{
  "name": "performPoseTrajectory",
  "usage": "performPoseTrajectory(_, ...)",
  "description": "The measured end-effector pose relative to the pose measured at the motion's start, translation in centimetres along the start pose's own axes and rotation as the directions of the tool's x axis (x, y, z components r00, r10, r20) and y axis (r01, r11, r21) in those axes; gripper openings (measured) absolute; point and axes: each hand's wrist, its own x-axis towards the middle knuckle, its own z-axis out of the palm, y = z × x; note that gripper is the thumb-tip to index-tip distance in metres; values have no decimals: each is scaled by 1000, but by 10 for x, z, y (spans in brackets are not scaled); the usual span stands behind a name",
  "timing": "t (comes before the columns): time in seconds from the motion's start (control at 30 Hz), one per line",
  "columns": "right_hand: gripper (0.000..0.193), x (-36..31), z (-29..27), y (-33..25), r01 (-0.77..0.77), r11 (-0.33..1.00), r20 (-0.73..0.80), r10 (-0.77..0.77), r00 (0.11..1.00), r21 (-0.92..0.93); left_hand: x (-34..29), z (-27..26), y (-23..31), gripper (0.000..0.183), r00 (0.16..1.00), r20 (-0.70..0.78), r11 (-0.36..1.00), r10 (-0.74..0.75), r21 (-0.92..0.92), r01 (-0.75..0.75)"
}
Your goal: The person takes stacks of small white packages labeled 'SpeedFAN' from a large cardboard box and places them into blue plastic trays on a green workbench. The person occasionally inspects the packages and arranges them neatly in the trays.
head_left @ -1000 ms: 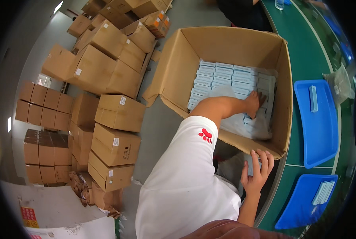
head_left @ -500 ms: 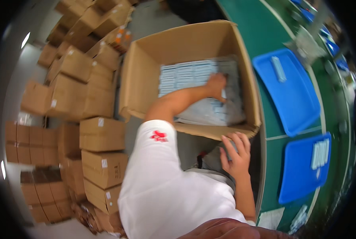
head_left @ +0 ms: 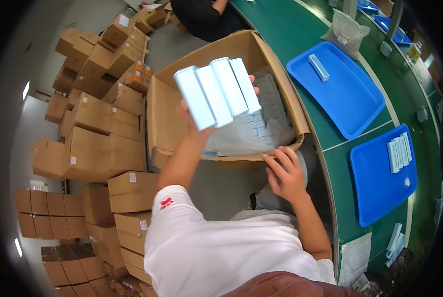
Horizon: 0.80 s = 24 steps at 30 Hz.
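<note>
My left hand (head_left: pixel 195 127) is closed around several slim light-blue boxes (head_left: pixel 216 91), side by side in a row. It holds them raised over a large open carton (head_left: pixel 174 111); most of the fingers are hidden behind the boxes. Inside the carton, similar packed boxes (head_left: pixel 268 99) partly show under a clear plastic sheet (head_left: pixel 241 138). My right hand (head_left: pixel 287 175) is at the carton's near right corner, fingers apart and fingertips at the rim, with nothing held.
On the green table (head_left: pixel 338 161) at the right lie a blue tray (head_left: pixel 348 109) with one small box and another blue tray (head_left: pixel 375 198) with several. A bag of pellets (head_left: pixel 347 34) stands behind. Cartons (head_left: pixel 90 138) are stacked at left. A person in black (head_left: pixel 201 20) is beyond.
My left hand has come up out of the carton with several light-blue boxes in its grasp. My right hand stays by the near rim. The view has shifted a little.
</note>
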Motion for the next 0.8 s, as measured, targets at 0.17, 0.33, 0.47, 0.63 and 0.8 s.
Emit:
performPoseTrajectory(0.17, 43, -1, -4, -7, 1, 1000, 18, -1, 1000, -4, -12, 11, -19, 139, 962, 247, 959, 118, -279, -46)
performPoseTrajectory(0.33, 51, 1, -16, -18, -37, 999, 96, 39, 995, -30, -3, 28, -34, 136, 979, 204, 990, 9, -136, 19)
performPoseTrajectory(0.47, 61, -2, -39, -24, -159, 973, 63, 151, 987, 165, 12, 51, -42, 133, 952, 298, 996, -68, -41, 84)
performPoseTrajectory(0.63, 97, -15, -78, -29, -245, 517, 0, 428, 904, 821, 34, 85, -49, 135, 898, 375, 813, -229, 581, -35)
performPoseTrajectory(0.8, 106, -11, -95, -31, 201, -49, -104, 721, 685, 978, 34, 156, -102, 124, 815, 531, 81, -233, 845, -528)
